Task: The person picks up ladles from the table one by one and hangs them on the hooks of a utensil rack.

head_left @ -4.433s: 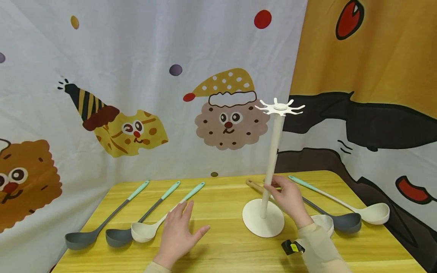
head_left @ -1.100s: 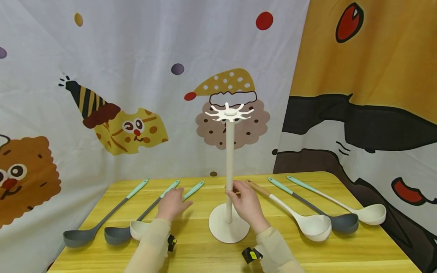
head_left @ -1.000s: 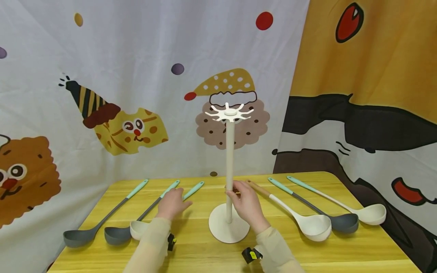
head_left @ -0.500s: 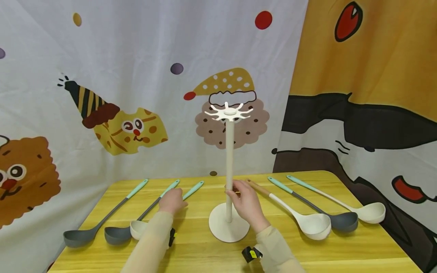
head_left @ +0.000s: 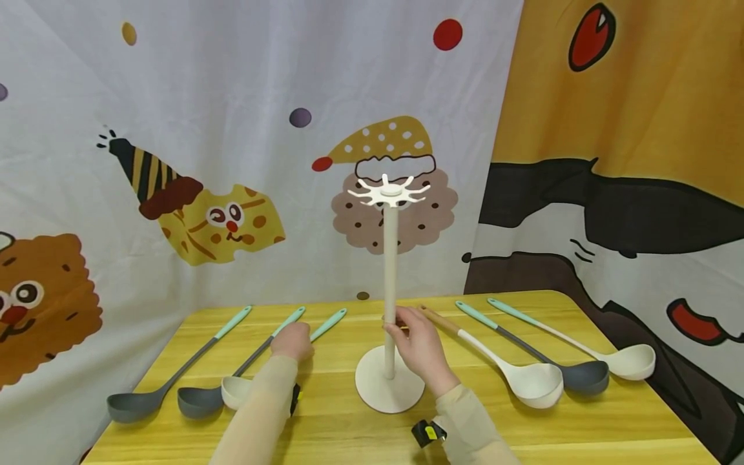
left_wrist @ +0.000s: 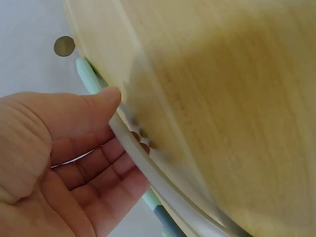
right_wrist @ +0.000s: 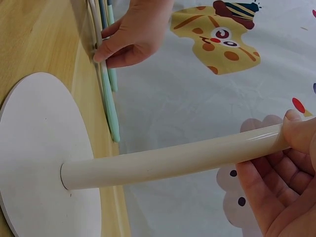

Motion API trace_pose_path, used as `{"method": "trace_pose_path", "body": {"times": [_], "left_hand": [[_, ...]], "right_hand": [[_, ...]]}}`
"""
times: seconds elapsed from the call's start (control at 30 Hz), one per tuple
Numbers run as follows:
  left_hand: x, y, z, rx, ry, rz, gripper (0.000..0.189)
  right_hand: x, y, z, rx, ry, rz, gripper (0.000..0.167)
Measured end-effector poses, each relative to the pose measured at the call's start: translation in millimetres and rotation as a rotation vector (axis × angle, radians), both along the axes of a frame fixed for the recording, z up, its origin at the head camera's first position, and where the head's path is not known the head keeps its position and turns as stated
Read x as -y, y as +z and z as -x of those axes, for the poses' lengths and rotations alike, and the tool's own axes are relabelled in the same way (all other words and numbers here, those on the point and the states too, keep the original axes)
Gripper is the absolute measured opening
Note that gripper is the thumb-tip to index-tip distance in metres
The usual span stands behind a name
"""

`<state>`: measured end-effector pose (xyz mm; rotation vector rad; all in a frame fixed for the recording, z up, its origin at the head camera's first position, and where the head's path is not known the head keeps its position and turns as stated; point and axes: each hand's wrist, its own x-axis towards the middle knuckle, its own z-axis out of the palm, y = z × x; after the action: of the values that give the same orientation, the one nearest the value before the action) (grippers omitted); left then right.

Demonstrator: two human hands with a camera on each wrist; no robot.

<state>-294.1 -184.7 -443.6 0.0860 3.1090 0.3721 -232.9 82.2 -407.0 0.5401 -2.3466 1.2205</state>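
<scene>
My left hand [head_left: 292, 341] pinches the white ladle [head_left: 232, 391] with the mint handle, whose bowl rests on the table. In the left wrist view, the thumb lies on one side of the ladle's pale stem [left_wrist: 148, 167] and the fingers on the other. At the middle of the table, my right hand [head_left: 423, 349] grips the lower pole of a white utensil stand [head_left: 391, 258]. The stand is upright on its round base [head_left: 374, 391], and the hooks [head_left: 391, 190] around its top carry nothing. The right wrist view shows thumb and fingers around the pole [right_wrist: 173, 160].
Two grey ladles with mint handles, an outer one [head_left: 136, 405] and an inner one [head_left: 200, 402], lie on the left. Right of the stand lie a wood-handled white ladle [head_left: 537, 386], a grey ladle [head_left: 587, 378] and another white ladle [head_left: 633, 363]. A printed curtain [head_left: 325, 58] hangs behind the table.
The right hand has brought the stand leftward to the table's middle, then stayed still. My left hand, open earlier, has reached forward and closed its fingers on the white ladle.
</scene>
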Motion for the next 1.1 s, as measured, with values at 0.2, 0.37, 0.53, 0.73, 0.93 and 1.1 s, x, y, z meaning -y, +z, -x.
{"method": "trace_pose_path", "body": {"times": [0.2,0.37,0.53,0.73,0.93,1.1], "left_hand": [[1.8,-2.2,0.2,-0.012,0.030,0.042,0.007],[0.9,-0.8,-0.3,-0.026,0.038,0.059,0.006],[-1.1,3.5,0.5,-0.071,0.022,0.040,0.006],[-6.0,14.5,2.8,-0.188,-0.026,-0.026,0.009],[-13.4,28.0,2.2,-0.201,-0.019,-0.101,0.009],[-18.8,35.5,0.5,-0.235,-0.015,-0.183,0.006]], "right_hand": [[0.8,-0.3,0.5,0.008,0.003,-0.003,0.014],[1.2,0.4,0.5,0.007,0.005,0.000,0.014],[1.1,0.5,0.2,0.015,0.006,0.002,0.015],[0.3,0.8,-0.5,0.019,0.004,0.010,0.015],[0.5,1.1,-0.8,0.021,0.001,0.003,0.015],[0.8,0.8,-0.8,0.014,-0.004,0.008,0.014]]}}
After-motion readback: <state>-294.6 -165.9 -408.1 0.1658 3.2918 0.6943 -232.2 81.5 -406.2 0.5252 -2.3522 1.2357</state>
